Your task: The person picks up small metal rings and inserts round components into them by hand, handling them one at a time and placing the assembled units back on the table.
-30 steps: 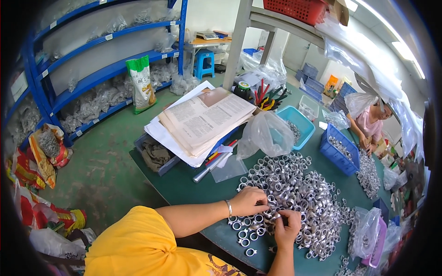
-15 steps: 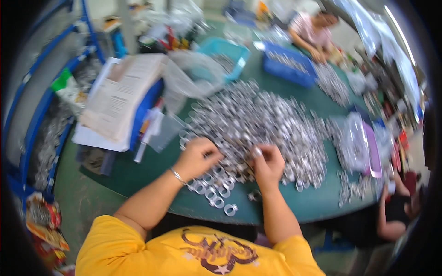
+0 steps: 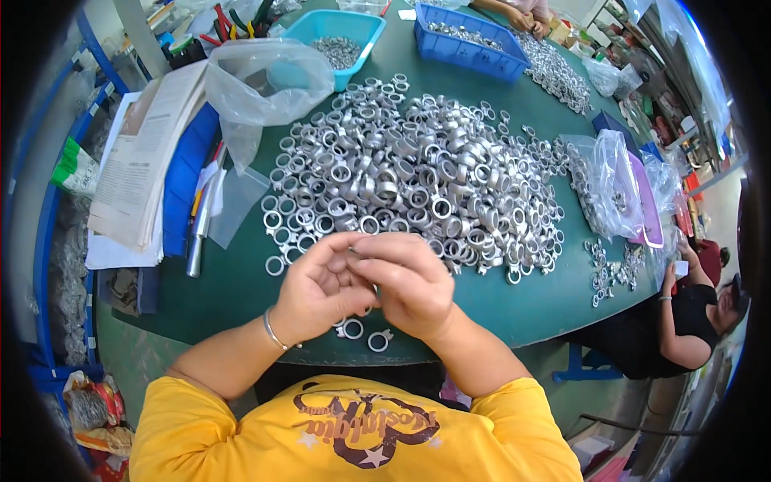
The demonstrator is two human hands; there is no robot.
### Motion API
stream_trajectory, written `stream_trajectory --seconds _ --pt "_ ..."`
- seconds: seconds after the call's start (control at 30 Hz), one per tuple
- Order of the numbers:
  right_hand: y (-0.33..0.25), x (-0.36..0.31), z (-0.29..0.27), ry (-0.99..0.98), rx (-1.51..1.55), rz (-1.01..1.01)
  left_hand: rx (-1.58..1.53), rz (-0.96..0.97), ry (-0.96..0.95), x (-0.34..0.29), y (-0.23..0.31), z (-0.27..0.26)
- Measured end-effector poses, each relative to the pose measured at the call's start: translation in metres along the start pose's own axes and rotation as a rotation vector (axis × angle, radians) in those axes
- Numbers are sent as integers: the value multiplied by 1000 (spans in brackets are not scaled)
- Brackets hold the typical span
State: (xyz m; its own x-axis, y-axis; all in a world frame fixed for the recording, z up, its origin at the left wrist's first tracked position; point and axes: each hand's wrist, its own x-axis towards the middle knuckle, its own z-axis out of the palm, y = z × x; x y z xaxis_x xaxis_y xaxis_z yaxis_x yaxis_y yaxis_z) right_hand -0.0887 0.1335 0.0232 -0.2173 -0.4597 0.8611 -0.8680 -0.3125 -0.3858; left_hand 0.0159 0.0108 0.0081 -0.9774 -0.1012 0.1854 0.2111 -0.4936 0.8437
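Observation:
My left hand (image 3: pixel 320 283) and my right hand (image 3: pixel 411 283) meet in front of my chest, over the near side of the table. The fingers of both are curled in and pinched together, fingertips touching. Whatever is between them is almost wholly covered; only a tiny dark bit shows at the tips. Just beyond the hands spreads a big heap of silver metal rings (image 3: pixel 442 173), each with a small lug. A few loose rings (image 3: pixel 380 341) lie by my wrists near the table's edge.
Left stand a blue bin (image 3: pixel 189 173) with papers (image 3: pixel 148 153), a plastic bag (image 3: pixel 269 80) and a metal tool (image 3: pixel 197 241). At the back are a teal basin (image 3: pixel 372 32) and a blue crate (image 3: pixel 474 60). Bagged rings (image 3: pixel 610 189) lie right; a person (image 3: pixel 683 321) sits beyond.
My hands have come together from being apart at the heap's near edge, and moved back toward me. The whole view has tilted down and sharpened.

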Motion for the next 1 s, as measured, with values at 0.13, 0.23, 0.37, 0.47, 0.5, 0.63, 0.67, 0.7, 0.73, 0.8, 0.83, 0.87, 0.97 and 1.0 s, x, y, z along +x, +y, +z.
stream_trajectory --seconds 0.13,0.23,0.37,0.47,0.5,0.63,0.67,0.7,0.73,0.8,0.83,0.87,0.97,1.0 --pt "-1 -1 1 -101 97 20 188 -93 109 3 1 -8" --pt "16 -3 -14 91 -231 68 122 -56 103 6 -2 -6" --pt "40 0 -39 198 -658 245 168 27 312 10 -9 -9" --pt "46 3 -36 182 -778 361 164 -116 457 9 -4 -12" --pt "48 3 -34 171 -809 379 180 -126 458 10 -4 -12" --pt "44 3 -30 91 -908 382 293 -135 453 12 -11 -10" --pt "45 0 -28 93 -914 385 305 -115 446 12 -11 -9" --pt "45 2 -29 98 -923 388 288 -90 444 14 -12 -8" --pt "44 1 -28 110 -929 397 280 -70 439 13 -12 -7" --pt "45 -3 -28 113 -929 386 173 -62 467 15 -9 -2" --pt "44 -3 -28 129 -917 379 141 -80 463 19 -2 1" --pt "45 -3 -23 110 -909 375 80 -110 474 21 4 0" --pt "45 -3 -26 123 -899 394 145 -146 413 67 39 19" --pt "45 -5 -30 139 -895 390 169 -109 337 91 52 25"
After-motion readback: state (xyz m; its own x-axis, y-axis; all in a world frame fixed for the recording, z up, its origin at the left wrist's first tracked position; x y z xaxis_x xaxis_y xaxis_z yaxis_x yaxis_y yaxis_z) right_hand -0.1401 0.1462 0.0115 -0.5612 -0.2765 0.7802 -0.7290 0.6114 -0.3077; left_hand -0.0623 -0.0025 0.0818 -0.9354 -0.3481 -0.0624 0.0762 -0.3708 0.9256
